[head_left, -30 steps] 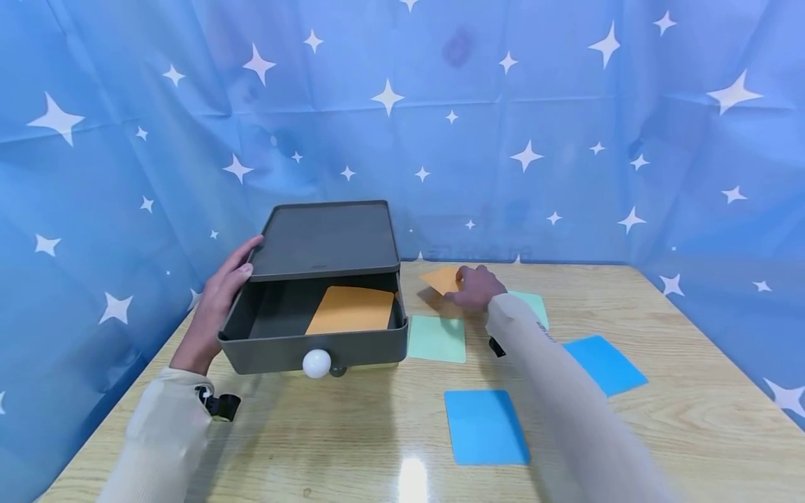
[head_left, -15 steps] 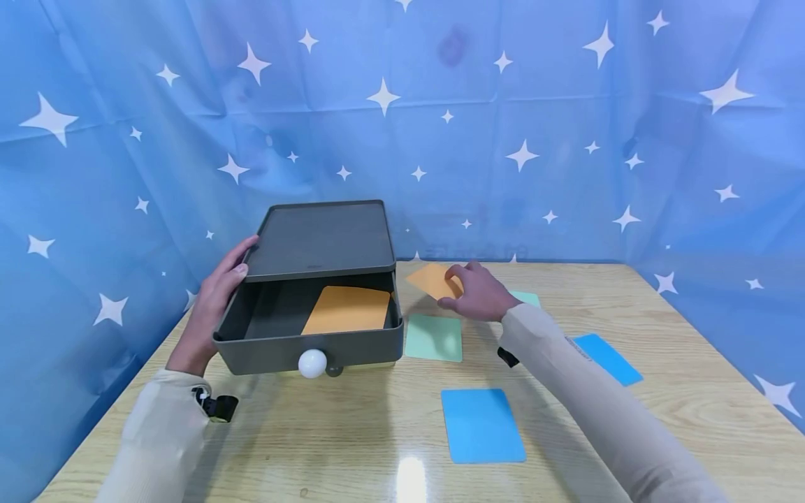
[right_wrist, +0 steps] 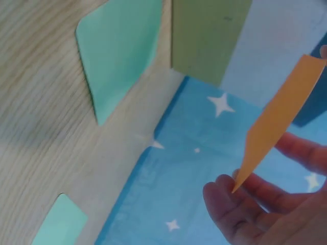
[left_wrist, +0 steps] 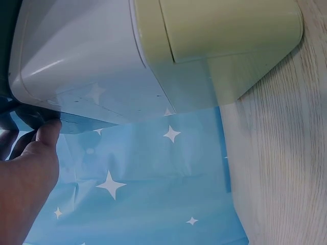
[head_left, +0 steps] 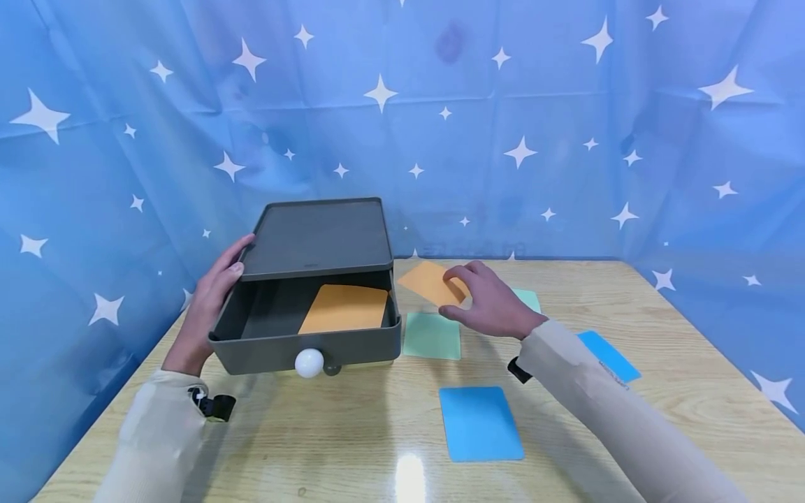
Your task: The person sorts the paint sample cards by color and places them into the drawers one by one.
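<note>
My right hand (head_left: 487, 304) pinches an orange card (head_left: 424, 281) above the table, just right of the drawer unit. In the right wrist view the card (right_wrist: 278, 120) stands tilted between thumb and fingers. My left hand (head_left: 210, 300) rests along the left edge of the unit's dark grey top (head_left: 317, 237), its fingers reaching back along the side. The dark grey drawer (head_left: 308, 349) is pulled out towards me. Inside it, on the right, lies another orange card (head_left: 346, 309). The left wrist view shows white (left_wrist: 76, 51) and yellow (left_wrist: 230, 30) levels below.
A mint card (head_left: 432, 342) lies beside the unit, with another mint card (head_left: 528, 299) partly behind the right hand. Two blue cards (head_left: 481, 424) lie farther right and nearer me. A star-patterned blue curtain (head_left: 440, 140) borders the wooden table (head_left: 333, 447).
My right hand has lifted the orange card and drawn it slightly left and towards me, turning its face more into view. The left hand stays at the drawer unit.
</note>
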### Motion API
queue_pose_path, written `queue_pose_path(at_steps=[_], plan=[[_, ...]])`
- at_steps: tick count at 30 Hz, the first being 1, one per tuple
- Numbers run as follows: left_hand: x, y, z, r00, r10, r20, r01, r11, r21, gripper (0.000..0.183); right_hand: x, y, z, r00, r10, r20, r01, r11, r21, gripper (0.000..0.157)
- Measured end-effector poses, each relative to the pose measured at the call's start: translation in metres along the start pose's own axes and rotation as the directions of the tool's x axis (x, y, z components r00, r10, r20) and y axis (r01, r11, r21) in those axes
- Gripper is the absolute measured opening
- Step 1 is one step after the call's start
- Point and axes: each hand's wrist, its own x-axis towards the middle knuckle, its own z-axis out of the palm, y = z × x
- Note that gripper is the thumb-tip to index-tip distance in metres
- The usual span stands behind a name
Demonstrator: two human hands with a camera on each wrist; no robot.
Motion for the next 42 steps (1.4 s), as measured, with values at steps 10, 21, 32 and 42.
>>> queue_pose_path(at_steps=[10, 21, 32, 42], plan=[[0.001, 0.0, 0.0, 1.0, 0.007, 0.007, -0.007, 1.0, 0.009, 0.054, -0.026, -0.013, -0.021, 0.992, -0.1, -0.074, 0.102, 0.995, 0.016, 0.052], [0.001, 0.0, 0.0, 1.0, 0.007, 0.019, -0.007, 1.0, 0.011, 0.054, -0.042, -0.043, -0.052, 0.964, -0.236, -0.123, 0.239, 0.971, 0.006, 0.053], [0.001, 0.0, 0.0, 1.0, 0.014, 0.02, -0.015, 1.0, 0.017, 0.054, -0.044, -0.08, -0.066, 0.922, -0.375, -0.095, 0.379, 0.925, 0.027, 0.052], [0.0, 0.0, 0.001, 0.999, 0.026, 0.022, -0.025, 0.999, -0.04, 0.055, -0.037, -0.102, -0.057, 0.839, -0.542, -0.049, 0.544, 0.835, 0.084, 0.05]])
